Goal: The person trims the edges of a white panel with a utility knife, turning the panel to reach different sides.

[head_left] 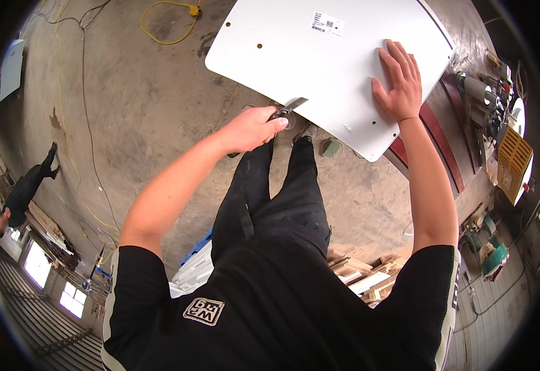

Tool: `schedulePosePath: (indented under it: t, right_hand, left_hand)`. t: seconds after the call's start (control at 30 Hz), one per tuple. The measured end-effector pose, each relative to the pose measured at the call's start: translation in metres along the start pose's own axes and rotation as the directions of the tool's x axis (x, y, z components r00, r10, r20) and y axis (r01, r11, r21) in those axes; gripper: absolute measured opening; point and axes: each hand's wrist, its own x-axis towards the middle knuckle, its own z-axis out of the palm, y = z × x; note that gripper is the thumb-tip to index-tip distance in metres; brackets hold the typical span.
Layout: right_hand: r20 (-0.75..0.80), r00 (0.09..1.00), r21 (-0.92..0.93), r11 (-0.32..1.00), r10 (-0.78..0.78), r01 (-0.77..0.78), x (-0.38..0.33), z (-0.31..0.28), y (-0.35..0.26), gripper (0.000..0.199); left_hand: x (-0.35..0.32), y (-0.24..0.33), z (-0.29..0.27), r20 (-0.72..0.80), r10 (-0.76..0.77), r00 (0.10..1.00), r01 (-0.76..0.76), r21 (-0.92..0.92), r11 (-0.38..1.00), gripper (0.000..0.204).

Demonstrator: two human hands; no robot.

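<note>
A white panel (pixel 325 68) with rounded corners and several small holes lies in front of me, with a printed label (pixel 327 24) on its face. My left hand (pixel 259 128) is closed around the dark handle of a knife (pixel 296 104). Its flat metal blade reaches over the panel's near left edge; whether it touches the panel I cannot tell. My right hand (pixel 399 83) rests flat on the panel's right part, fingers spread, holding nothing.
Dark red beams (pixel 438 139) lie under and beside the panel at the right. Tools and a yellow slatted piece (pixel 514 157) stand farther right. Wood offcuts (pixel 369 278) lie close by me. A yellow cable (pixel 158 42) crosses the floor; another person (pixel 25 188) is at far left.
</note>
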Motion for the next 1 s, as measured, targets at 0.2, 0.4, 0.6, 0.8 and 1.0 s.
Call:
schedulePosePath:
  t: [0.2, 0.4, 0.6, 0.8, 1.0]
  right_hand:
    - [-0.004, 1.0, -0.006, 1.0, -0.002, 0.002, -0.001, 0.002, 0.001, 0.067]
    - [-0.005, 1.0, -0.017, 1.0, -0.009, 0.009, -0.003, 0.002, 0.004, 0.067]
    - [-0.008, 1.0, -0.022, 1.0, -0.007, 0.007, -0.002, 0.004, 0.002, 0.067]
    - [-0.021, 1.0, -0.012, 1.0, -0.013, 0.013, -0.001, 0.005, 0.002, 0.067]
    - [-0.028, 1.0, -0.015, 1.0, 0.001, -0.002, -0.002, 0.005, 0.002, 0.066]
  left_hand:
    - [0.013, -0.006, 0.014, -0.035, 0.095, 0.995, -0.09, 0.132, 0.987, 0.037]
    - [0.016, -0.01, 0.014, -0.027, 0.098, 0.995, -0.095, 0.103, 0.99, 0.037]
    - [0.017, -0.006, 0.011, 0.007, 0.084, 0.996, -0.084, 0.151, 0.985, 0.039]
    - [0.017, 0.003, 0.011, 0.035, 0.019, 0.999, -0.024, 0.151, 0.988, 0.042]
    - [0.015, 0.018, 0.012, 0.091, -0.048, 0.995, 0.037, 0.116, 0.993, 0.038]
